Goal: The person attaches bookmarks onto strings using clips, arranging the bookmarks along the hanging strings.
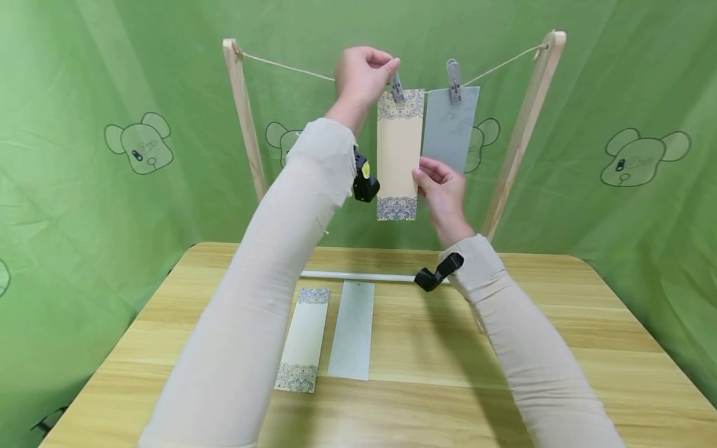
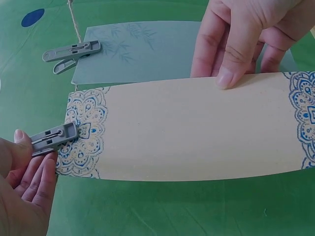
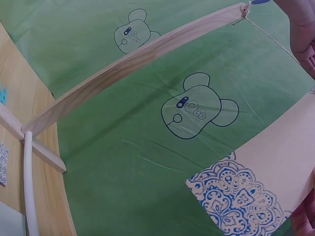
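My left hand (image 1: 361,74) pinches the tail of a grey clothespin (image 2: 54,136) between thumb and fingers. The clothespin's jaws lie over the patterned top end of a beige paper card (image 1: 399,155), which hangs upright at the string. Lower down, my right hand (image 1: 446,190) pinches that card's right edge, thumb on the front face. Just to the right hangs a pale blue card (image 1: 450,127) with a faint leaf print, clipped to the string by another grey clothespin (image 1: 454,84). In the right wrist view, the beige card's blue lace pattern (image 3: 236,199) shows at its bottom end.
The string (image 1: 288,66) sags between two wooden posts (image 1: 246,118), joined low down by a white rod (image 1: 358,275). Another beige patterned card (image 1: 305,339) and another pale blue card (image 1: 353,330) lie on the wooden table (image 1: 448,404). Green cloth surrounds the table.
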`<state>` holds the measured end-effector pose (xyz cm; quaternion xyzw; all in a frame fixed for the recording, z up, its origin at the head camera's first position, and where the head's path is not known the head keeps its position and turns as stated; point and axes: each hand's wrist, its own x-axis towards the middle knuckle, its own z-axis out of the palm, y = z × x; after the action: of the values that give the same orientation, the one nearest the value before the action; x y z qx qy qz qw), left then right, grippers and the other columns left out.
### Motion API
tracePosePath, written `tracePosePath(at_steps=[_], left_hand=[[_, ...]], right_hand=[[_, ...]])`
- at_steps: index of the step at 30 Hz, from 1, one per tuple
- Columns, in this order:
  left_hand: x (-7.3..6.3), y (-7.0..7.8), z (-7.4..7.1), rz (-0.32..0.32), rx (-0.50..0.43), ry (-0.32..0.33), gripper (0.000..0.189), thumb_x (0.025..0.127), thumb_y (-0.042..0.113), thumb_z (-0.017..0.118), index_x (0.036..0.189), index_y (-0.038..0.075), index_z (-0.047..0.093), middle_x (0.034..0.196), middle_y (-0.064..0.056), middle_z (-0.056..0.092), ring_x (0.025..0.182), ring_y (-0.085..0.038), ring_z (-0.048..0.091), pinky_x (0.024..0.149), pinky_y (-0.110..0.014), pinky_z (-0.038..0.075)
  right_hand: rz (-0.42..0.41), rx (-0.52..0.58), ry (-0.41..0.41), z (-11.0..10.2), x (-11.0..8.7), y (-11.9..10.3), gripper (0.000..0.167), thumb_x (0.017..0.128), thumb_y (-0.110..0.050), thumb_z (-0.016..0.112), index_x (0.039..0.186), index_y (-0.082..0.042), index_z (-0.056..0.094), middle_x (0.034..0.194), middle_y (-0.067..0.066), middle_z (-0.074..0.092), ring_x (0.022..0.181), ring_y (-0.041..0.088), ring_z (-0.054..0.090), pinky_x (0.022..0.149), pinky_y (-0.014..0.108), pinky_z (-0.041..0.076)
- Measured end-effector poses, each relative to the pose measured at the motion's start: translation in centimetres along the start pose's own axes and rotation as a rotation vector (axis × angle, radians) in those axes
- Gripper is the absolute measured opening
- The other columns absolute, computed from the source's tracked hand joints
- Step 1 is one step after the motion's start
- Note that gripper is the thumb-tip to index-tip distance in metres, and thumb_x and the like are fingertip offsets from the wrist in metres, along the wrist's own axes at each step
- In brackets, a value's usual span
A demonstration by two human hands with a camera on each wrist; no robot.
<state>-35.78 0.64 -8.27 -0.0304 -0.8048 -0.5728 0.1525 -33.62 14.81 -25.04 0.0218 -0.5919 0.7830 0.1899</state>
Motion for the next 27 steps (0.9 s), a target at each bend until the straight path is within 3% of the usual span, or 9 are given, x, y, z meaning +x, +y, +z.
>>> tracePosePath(at_steps=[8, 16, 22, 27], left_hand=[[-0.1, 0.4, 0.0, -0.044, 0.026, -0.05, 0.016, 0.086, 0.029, 0.07, 0.099, 0.02, 0.071, 0.096, 0.009, 0.068, 0.083, -0.004, 0.056, 0.075, -0.015, 0.046], [0.1, 0.8, -0.5, -0.111, -0.054, -0.119, 0.021, 0.086, 0.029, 0.069, 0.103, 0.016, 0.07, 0.103, 0.008, 0.066, 0.09, -0.005, 0.059, 0.079, -0.014, 0.046], [0.1, 0.8, -1.0, -0.114, -0.121, -0.159, 0.026, 0.085, 0.021, 0.071, 0.108, 0.009, 0.067, 0.106, 0.004, 0.065, 0.092, -0.008, 0.061, 0.071, -0.009, 0.049], [-0.1, 0.9, -1.4, -0.115, -0.135, -0.165, 0.037, 0.084, 0.019, 0.072, 0.118, 0.01, 0.063, 0.11, 0.002, 0.064, 0.095, -0.008, 0.061, 0.07, -0.009, 0.05]], right_hand=[[0.009, -0.002, 0.016, -0.1, -0.1, 0.1, 0.023, 0.082, 0.001, 0.069, 0.104, -0.007, 0.068, 0.087, -0.001, 0.068, 0.075, 0.009, 0.061, 0.064, 0.018, 0.053], [0.005, 0.009, 0.02, 0.0, -0.2, 0.1, 0.024, 0.082, 0.002, 0.069, 0.104, -0.005, 0.068, 0.085, -0.001, 0.068, 0.073, 0.009, 0.061, 0.062, 0.017, 0.052], [0.013, 0.002, 0.014, -0.1, -0.4, 0.3, 0.023, 0.082, 0.001, 0.069, 0.104, -0.006, 0.068, 0.086, -0.001, 0.067, 0.074, 0.009, 0.061, 0.064, 0.018, 0.052], [0.011, 0.01, 0.008, 0.0, -0.4, 0.4, 0.024, 0.082, 0.001, 0.069, 0.104, -0.006, 0.068, 0.086, -0.001, 0.068, 0.074, 0.009, 0.061, 0.065, 0.019, 0.053]])
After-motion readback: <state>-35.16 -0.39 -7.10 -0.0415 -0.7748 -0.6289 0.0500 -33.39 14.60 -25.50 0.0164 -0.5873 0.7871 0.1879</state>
